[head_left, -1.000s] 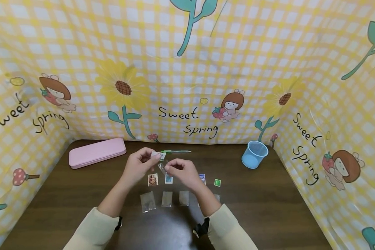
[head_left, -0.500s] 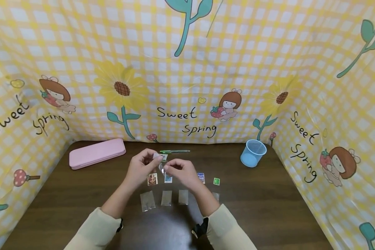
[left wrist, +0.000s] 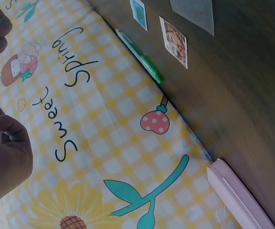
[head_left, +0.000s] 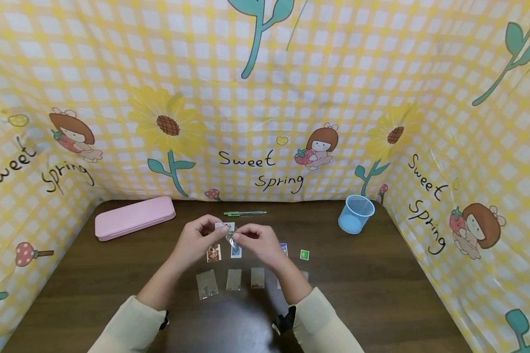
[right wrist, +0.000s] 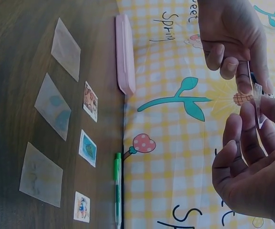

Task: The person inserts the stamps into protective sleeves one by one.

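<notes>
From the head view we saw the left hand (head_left: 198,240) pinching a small card (head_left: 225,225) and the right hand (head_left: 260,242) a clear sleeve (head_left: 230,239) next to it, above the table (head_left: 357,284); the left wrist view (cropped tight) cut off both.
</notes>
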Demonstrator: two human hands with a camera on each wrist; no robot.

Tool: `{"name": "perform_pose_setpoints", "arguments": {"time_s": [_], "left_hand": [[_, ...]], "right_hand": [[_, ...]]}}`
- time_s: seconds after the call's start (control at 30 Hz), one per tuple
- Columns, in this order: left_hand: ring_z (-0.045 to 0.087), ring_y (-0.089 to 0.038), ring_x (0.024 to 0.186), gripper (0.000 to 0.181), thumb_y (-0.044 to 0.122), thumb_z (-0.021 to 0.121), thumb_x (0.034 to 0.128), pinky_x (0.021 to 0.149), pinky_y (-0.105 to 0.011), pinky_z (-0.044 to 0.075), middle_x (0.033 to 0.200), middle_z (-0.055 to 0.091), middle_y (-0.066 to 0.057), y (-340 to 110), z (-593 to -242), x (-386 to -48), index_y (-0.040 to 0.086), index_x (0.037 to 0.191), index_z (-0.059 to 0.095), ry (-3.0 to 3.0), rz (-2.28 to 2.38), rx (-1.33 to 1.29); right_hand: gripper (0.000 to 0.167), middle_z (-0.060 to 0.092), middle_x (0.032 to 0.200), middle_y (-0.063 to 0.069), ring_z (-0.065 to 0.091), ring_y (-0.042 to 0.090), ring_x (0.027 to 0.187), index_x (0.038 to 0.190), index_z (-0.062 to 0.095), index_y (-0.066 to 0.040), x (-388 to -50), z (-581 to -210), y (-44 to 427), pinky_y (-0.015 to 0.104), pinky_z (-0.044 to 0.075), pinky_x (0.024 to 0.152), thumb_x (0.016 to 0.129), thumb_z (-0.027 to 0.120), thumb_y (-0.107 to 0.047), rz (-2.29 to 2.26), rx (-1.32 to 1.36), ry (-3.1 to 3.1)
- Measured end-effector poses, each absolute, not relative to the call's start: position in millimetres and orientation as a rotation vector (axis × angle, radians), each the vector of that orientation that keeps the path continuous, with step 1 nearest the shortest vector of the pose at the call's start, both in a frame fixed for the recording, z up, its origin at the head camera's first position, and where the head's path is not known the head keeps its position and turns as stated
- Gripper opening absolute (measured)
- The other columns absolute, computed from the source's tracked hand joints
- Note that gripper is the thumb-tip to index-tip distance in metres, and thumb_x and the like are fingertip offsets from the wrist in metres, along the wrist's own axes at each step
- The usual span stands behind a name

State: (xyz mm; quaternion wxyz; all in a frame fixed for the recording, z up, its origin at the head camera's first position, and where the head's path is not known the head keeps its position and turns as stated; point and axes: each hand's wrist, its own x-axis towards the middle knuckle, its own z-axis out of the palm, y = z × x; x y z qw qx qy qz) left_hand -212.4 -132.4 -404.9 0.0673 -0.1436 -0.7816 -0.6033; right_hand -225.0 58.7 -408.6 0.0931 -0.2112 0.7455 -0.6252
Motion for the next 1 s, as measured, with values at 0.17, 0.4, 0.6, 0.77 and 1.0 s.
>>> {"name": "perform_pose_setpoints", "arguments": {"time_s": [0.17,0.4,0.6,0.77,1.0], "left_hand": [[0.049,-0.009,0.052,0.009,0.005,0.065,0.0876,0.045,-0.025,0.042,0.062,0.053,-0.004,-137,-404,-215,-0.003,0.088,0.061,-2.455,-1.778,-0.453],[0.047,-0.011,0.051,0.013,0.015,0.067,0.0878,0.045,-0.026,0.041,0.063,0.053,-0.005,-153,-425,-234,0.004,0.089,0.063,-2.592,-1.757,-0.515],[0.046,-0.011,0.053,0.016,0.024,0.069,0.0867,0.045,-0.025,0.040,0.068,0.055,-0.009,-159,-422,-238,0.008,0.089,0.065,-2.688,-1.674,-0.585],[0.045,-0.013,0.052,0.016,0.023,0.069,0.0870,0.045,-0.025,0.040,0.067,0.052,-0.005,-161,-421,-240,0.007,0.088,0.066,-2.747,-1.676,-0.632],[0.047,-0.013,0.053,0.017,0.024,0.069,0.0864,0.046,-0.027,0.042,0.066,0.052,-0.002,-160,-424,-243,0.008,0.086,0.065,-2.801,-1.688,-0.640]], "right_hand": [[0.018,0.066,0.089,0.014,0.053,0.008,0.074,0.100,0.067,0.004,-227,-412,60,0.027,0.046,0.068,0.091,0.062,-0.011,-1.826,-0.634,2.213],[0.016,0.064,0.085,0.004,0.051,0.007,0.070,0.098,0.069,0.000,-229,-413,62,0.023,0.043,0.063,0.090,0.063,-0.013,-1.763,-0.614,2.248],[0.016,0.063,0.083,0.005,0.049,0.006,0.068,0.097,0.069,-0.001,-236,-426,61,0.022,0.042,0.060,0.089,0.065,-0.014,-1.751,-0.615,2.252],[0.015,0.064,0.083,0.004,0.051,0.008,0.068,0.096,0.071,-0.006,-245,-446,59,0.022,0.042,0.059,0.088,0.067,-0.019,-1.764,-0.613,2.253],[0.013,0.061,0.075,-0.001,0.050,0.009,0.065,0.091,0.071,-0.011,-245,-452,60,0.022,0.042,0.056,0.087,0.069,-0.024,-1.752,-0.636,2.292]]}}
